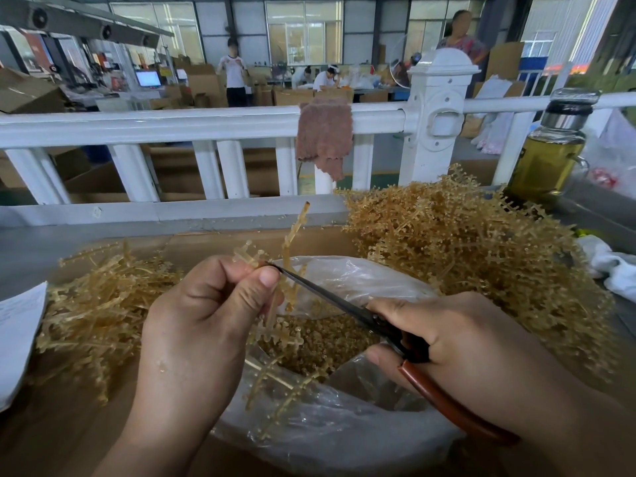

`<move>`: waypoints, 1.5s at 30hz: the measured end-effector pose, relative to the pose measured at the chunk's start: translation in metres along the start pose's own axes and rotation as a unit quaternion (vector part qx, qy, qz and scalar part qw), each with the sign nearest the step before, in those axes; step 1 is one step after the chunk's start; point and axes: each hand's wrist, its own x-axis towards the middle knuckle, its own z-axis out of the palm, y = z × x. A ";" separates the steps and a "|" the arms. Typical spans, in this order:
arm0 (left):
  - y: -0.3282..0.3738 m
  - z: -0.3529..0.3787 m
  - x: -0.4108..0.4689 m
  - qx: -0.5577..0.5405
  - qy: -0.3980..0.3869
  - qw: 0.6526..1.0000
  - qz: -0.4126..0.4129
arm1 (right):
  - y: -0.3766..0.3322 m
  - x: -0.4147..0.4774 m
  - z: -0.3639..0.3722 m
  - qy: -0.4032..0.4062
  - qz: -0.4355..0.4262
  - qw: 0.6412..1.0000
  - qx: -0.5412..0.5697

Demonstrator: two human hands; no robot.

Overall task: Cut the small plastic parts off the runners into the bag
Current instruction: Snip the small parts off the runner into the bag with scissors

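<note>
My left hand [203, 318] pinches a translucent amber runner [292, 235] between thumb and fingers, holding it upright over the clear plastic bag [344, 428]. My right hand [457, 342] grips scissors [330, 297] with dark blades and brown handles. The blade tips meet the runner just beside my left thumb. Inside the bag lies a heap of small cut amber parts [316, 342]. More branches of the held runner hang down into the bag's mouth.
A big pile of uncut runners [464, 242] fills the right of the cardboard box. A flatter pile of runners [99, 304] lies at the left. A white railing [206, 122] with a brown cloth [323, 136] runs behind. A bottle [547, 156] stands far right. Paper [17, 335] lies left.
</note>
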 end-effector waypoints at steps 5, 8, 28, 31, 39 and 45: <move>-0.001 0.000 0.001 -0.010 -0.004 1.000 -0.002 | -0.001 0.000 0.001 0.005 -0.006 1.000 0.001; -0.001 0.000 0.001 -0.017 -0.007 1.000 -0.004 | -0.001 0.000 0.000 0.015 -0.014 1.000 -0.008; -0.008 -0.003 0.002 0.013 -0.026 1.000 -0.008 | 0.001 -0.002 0.006 0.030 -0.015 0.999 -0.018; -0.005 -0.003 0.002 0.006 -0.025 1.000 -0.011 | -0.001 -0.001 0.005 0.038 -0.016 0.999 -0.013; -0.003 0.001 0.001 -0.101 -0.016 0.994 -0.031 | -0.002 -0.001 0.010 0.016 0.018 0.999 0.024; -0.005 -0.003 0.001 -0.045 -0.046 0.997 -0.040 | 0.000 0.000 0.010 -0.006 0.023 1.000 0.018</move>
